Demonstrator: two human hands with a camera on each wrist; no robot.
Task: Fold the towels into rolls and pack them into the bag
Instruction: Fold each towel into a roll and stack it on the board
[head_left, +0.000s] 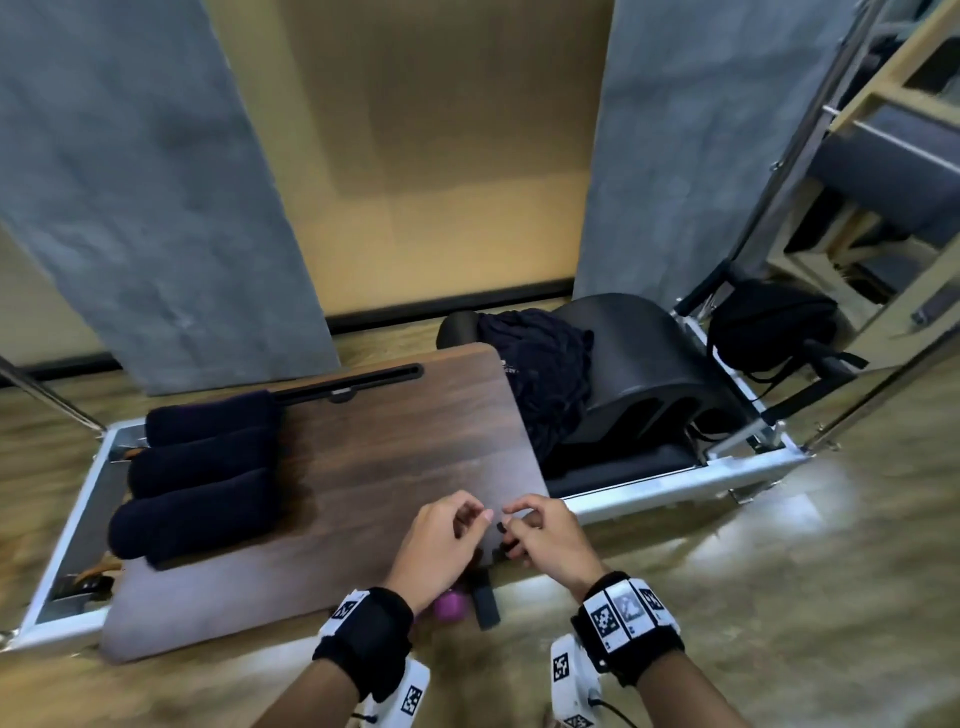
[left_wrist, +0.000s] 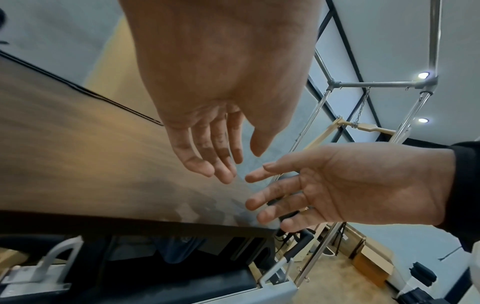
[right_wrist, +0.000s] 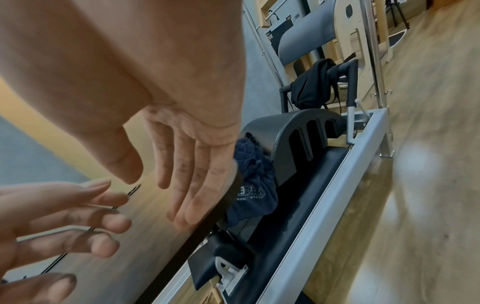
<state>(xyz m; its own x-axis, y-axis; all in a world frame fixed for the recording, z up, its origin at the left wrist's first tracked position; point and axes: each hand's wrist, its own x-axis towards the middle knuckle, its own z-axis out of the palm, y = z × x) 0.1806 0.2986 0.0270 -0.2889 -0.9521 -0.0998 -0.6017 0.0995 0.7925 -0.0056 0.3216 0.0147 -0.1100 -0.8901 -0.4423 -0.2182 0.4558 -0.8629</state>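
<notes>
Three rolled towels (head_left: 202, 470) on the wooden surface (head_left: 395, 447); bag (head_left: 540, 384) beyond its far edge.
Left hand (head_left: 441, 540) and right hand (head_left: 545, 538): each grip relaxed, empty, near edge.

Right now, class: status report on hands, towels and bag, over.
Left hand and right hand open, empty. Three rolled towels on the board. Dark blue cloth beyond its far edge.

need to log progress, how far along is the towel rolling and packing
Done: three dark towel rolls lie side by side on the wooden board. In hand: nothing; the left hand and right hand hover empty and relaxed over the board's near right corner. Left: the rolls are not yet packed. A crumpled dark cloth beyond the board may still need rolling.
</notes>
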